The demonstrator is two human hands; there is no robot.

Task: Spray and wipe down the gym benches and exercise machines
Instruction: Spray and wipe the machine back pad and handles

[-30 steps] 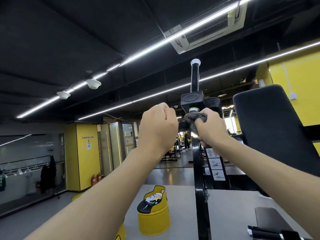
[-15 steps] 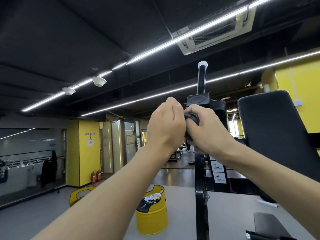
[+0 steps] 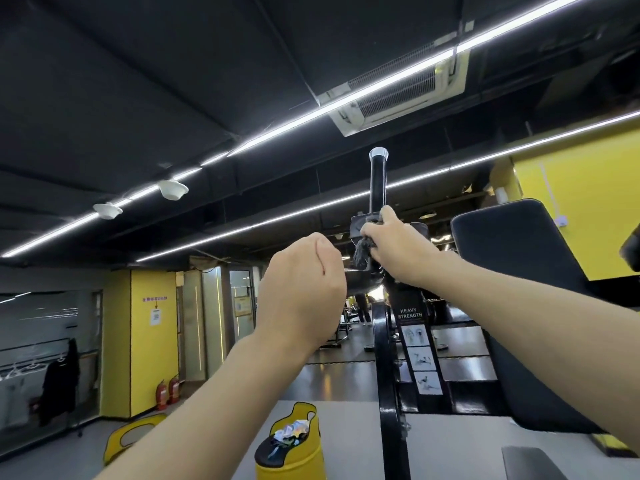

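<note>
While the right grip [image 3: 398,247] is clenched round a dark grey cloth [image 3: 362,254] and presses it against the machine's black junction block [image 3: 356,225], the relation that matters runs up and down. The upright post [image 3: 377,181] rises straight out of the top of that block. Its long axis is vertical, and it ends in a chrome cap [image 3: 378,154] well above the knuckles. The cloth sits at the post's foot, bunched under the fingers and hanging a little below them on the block's left side. The post therefore lies directly above the right grip, which is plainly the nearer of the two. I judge the coming stroke to be a slide upward along the post with the cloth wrapped round it.

The left grip [image 3: 301,289] is lower and to the left, fingers curled away from the camera. A short black side handle [image 3: 358,280] runs level from the block toward that fist and disappears behind it. The fist appears to clasp the handle's end, probably to steady the machine, though the fingers themselves are hidden. That handle's axis is horizontal, at right angles to the post.

Below the block the black column [image 3: 386,375] drops toward the floor, with an instruction placard [image 3: 419,355] just beside it on the right. Further right, apart from both grips, stands the tilted black back pad [image 3: 519,271].
</note>
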